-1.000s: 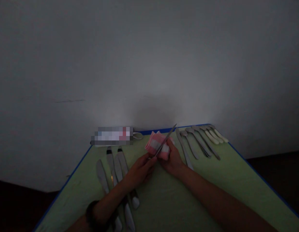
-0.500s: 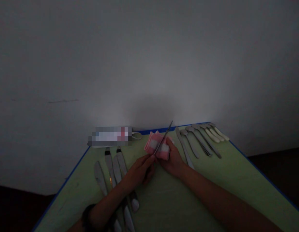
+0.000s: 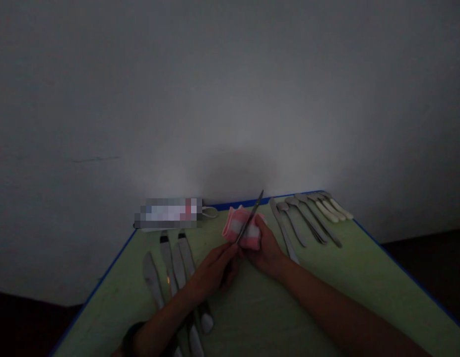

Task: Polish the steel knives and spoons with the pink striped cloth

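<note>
Where the left forearm crosses the table, four knives lie beneath and beside it. Just past them, the left hand grasps another knife by its near end, fingers curled round. The right hand clasps a pink-and-white cloth; the knife slants across it, tip towards the wall. Farther right, spoons and white-handled cutlery lie side by side. A blurred packet sits at the far left corner, before the wall.

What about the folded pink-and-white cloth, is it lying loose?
No, the right hand holds the cloth at its right side.
</note>
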`<action>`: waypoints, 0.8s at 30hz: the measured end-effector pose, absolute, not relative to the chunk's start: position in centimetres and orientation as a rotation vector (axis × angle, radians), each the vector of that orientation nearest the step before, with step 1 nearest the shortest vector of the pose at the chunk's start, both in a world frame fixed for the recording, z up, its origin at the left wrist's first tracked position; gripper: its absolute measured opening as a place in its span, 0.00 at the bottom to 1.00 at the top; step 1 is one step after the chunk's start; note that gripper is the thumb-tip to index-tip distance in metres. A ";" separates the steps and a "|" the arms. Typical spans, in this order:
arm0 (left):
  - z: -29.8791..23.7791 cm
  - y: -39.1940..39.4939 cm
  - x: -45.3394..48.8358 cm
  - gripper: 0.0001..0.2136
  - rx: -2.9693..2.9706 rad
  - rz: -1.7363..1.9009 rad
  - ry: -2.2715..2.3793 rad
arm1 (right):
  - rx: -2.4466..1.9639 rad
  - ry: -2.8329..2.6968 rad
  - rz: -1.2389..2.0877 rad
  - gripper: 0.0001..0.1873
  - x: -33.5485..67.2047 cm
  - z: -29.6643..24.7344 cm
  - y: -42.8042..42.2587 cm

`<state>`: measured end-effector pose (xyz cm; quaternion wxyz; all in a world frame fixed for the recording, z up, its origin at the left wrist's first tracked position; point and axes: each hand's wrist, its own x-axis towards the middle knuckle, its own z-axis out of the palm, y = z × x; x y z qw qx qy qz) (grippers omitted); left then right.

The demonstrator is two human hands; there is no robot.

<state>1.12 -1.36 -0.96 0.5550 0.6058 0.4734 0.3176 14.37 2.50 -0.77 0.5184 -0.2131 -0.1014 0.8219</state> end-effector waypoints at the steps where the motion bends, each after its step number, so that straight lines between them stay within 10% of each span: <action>1: -1.0 -1.4 1.1 0.17 1.423 0.748 1.113 | -0.515 -0.222 1.968 0.18 14.4 -0.8 2.5; 24: -1.6 -1.2 1.5 0.15 1.370 0.778 1.256 | -0.498 -0.178 1.674 0.11 15.5 -1.2 3.9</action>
